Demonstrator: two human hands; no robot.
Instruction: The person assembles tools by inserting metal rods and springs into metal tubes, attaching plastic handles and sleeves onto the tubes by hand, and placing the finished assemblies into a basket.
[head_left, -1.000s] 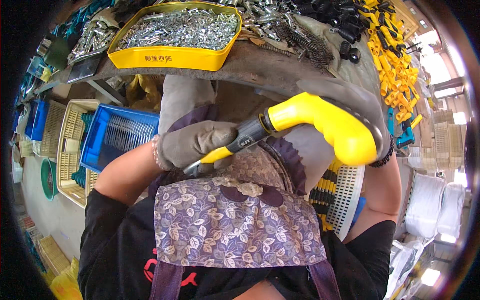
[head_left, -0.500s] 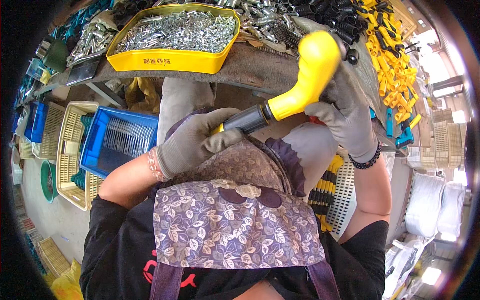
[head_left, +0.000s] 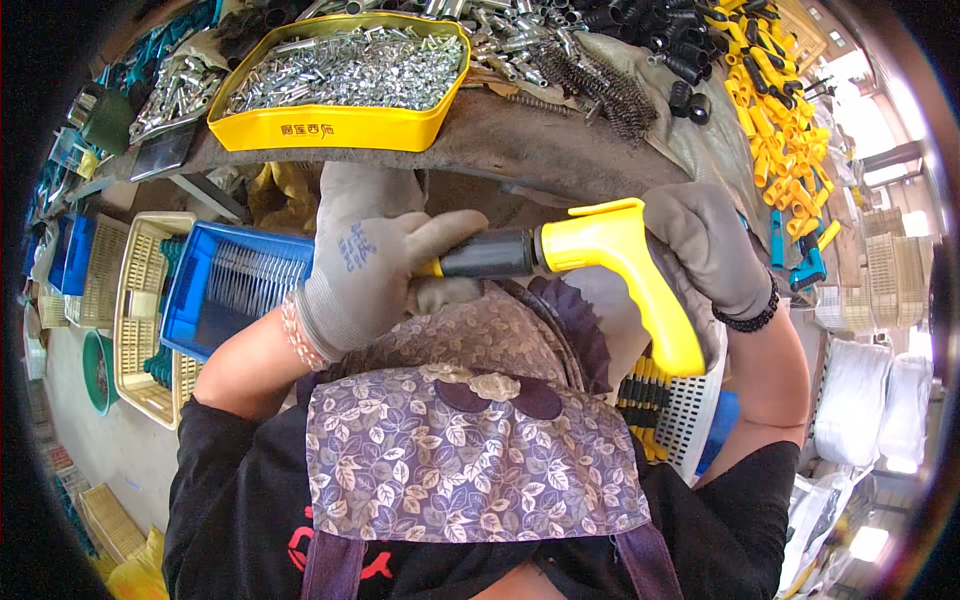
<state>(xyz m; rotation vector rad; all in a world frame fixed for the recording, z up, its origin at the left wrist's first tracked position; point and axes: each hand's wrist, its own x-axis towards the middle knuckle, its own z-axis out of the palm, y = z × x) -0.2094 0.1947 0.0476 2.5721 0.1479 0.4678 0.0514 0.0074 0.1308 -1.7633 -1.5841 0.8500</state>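
A yellow and black pistol-shaped spray gun (head_left: 660,310) lies across in front of my lap, its grip pointing down toward me. My left hand (head_left: 375,270), in a grey glove, is closed round its black barrel (head_left: 487,254), with one finger stretched along the top. A small yellow end shows by that hand. At the gun's back end my gloved right hand (head_left: 710,245) is curled closed against the yellow body; its fingertips are hidden.
On the bench ahead stands a yellow tray (head_left: 330,135) of small metal parts, beside springs (head_left: 610,95), black caps (head_left: 690,100) and yellow gun bodies (head_left: 790,190). At left, a blue bin (head_left: 190,335) of metal rods rests on a cream crate (head_left: 135,350). A white basket (head_left: 690,420) stands at my right.
The gun has turned: its grip, raised away from me before, now points down toward me. My right hand has shifted from around the grip to the gun's back end.
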